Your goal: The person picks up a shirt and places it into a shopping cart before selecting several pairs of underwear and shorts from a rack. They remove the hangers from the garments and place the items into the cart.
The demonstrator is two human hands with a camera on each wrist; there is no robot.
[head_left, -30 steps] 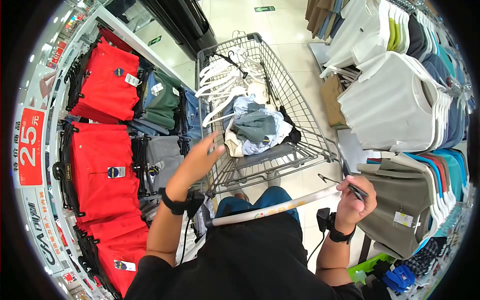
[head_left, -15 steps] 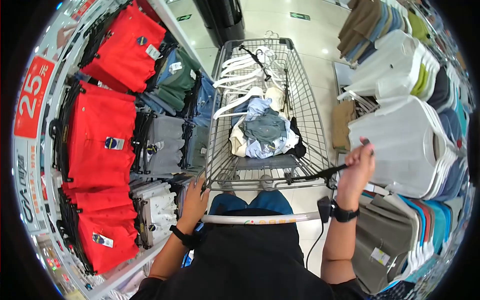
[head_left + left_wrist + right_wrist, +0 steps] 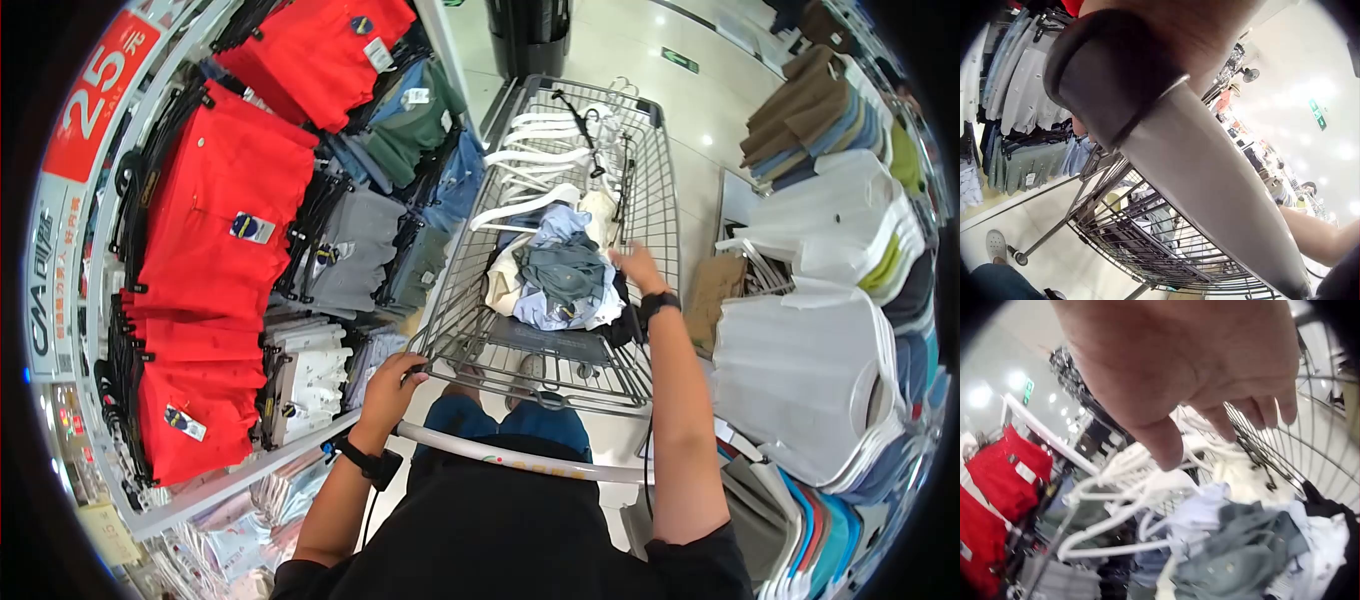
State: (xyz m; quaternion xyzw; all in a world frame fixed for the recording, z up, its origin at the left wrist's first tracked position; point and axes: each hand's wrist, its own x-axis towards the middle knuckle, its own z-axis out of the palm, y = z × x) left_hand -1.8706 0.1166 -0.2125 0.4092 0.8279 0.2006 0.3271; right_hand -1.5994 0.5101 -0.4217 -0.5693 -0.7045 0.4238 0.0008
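A grey wire shopping cart point(image 3: 665, 200) stands ahead of me, with a pale handle bar point(image 3: 530, 462) across its near end. My left hand point(image 3: 385, 393) grips the dark left end of the cart's handle frame; in the left wrist view the black end cap point(image 3: 1107, 81) hides most of its fingers. My right hand point(image 3: 640, 268) reaches over the basket's right side with nothing in it, and the right wrist view shows its fingers apart. Below it is a pile of clothes, a grey-green garment point(image 3: 565, 270) on top. White hangers point(image 3: 525, 205) and a black hanger point(image 3: 580, 125) lie farther forward.
Red shorts point(image 3: 225, 200) on black hangers fill the left rack, with grey shorts point(image 3: 350, 245) beside them. White sleeveless tops point(image 3: 800, 370) hang close on the right. A cardboard box point(image 3: 715, 290) stands beside the cart. A black pillar point(image 3: 530, 40) rises ahead.
The right hand has moved from the cart's right side, where it held a dark hanger-like piece, to over the basket, now bare. Lifted at first, the left hand came down onto the handle end.
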